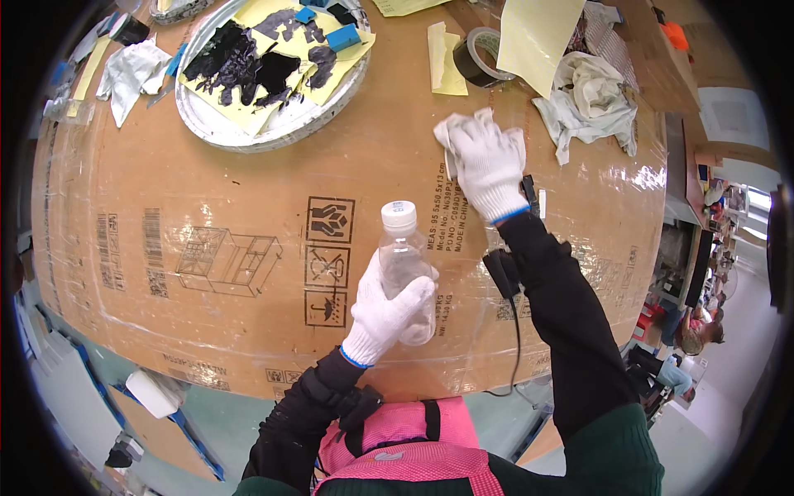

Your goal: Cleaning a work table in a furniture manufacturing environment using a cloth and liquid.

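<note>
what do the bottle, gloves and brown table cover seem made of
Bottle: likely glossy plastic; it is see-through with bright highlights. Gloves: matte knitted yarn, perhaps cotton; the knit texture shows. Brown table cover: apparently cardboard, tan and printed; glare streaks suggest a shiny, perhaps film-covered finish.

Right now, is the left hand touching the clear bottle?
Touching: the head view shows the left hand wrapped around the clear bottle, its gloved thumb lying across it.

Black printed lettering (pixel 447 219), boxed handling symbols (pixel 327 263) and barcodes (pixel 153 240) on the brown cardboard (pixel 248 178)
</note>
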### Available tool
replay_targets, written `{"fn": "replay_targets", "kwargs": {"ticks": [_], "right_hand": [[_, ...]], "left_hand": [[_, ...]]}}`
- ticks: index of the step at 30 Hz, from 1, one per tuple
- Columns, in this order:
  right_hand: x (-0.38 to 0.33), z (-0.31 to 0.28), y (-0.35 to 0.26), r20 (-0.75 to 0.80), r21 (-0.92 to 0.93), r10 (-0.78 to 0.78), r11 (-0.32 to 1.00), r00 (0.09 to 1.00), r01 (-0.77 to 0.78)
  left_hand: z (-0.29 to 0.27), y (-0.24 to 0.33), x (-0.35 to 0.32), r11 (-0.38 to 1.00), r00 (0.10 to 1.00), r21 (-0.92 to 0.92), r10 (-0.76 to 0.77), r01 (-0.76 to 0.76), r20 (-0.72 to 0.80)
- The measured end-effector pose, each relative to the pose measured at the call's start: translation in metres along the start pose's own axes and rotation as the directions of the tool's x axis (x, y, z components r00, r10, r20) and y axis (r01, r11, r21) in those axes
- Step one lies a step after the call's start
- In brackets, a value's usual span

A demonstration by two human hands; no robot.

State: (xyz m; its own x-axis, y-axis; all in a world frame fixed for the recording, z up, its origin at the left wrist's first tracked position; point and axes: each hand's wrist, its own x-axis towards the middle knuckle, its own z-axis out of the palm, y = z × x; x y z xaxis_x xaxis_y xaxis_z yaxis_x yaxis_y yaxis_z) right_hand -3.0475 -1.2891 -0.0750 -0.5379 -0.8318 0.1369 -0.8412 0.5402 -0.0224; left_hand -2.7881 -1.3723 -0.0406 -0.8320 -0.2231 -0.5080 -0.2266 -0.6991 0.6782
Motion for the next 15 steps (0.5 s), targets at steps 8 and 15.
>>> {"fn": "replay_targets", "kwargs": {"ticks": [8, 15], "right_hand": [[0.029, 0.007, 0.002, -0.044, -0.055, 0.016, 0.998, 0.999, -0.018], [-0.068, -0.015, -0.023, -0.088, -0.073, -0.061, 0.996, 0.994, 0.055]], "left_hand": [[0.008, -0.001, 0.014, 0.996, 0.999, -0.086, 0.036, -0.037, -0.013], [0.017, 0.003, 0.032, 0.997, 0.999, -0.066, -0.029, 0.027, -0.025]]}}
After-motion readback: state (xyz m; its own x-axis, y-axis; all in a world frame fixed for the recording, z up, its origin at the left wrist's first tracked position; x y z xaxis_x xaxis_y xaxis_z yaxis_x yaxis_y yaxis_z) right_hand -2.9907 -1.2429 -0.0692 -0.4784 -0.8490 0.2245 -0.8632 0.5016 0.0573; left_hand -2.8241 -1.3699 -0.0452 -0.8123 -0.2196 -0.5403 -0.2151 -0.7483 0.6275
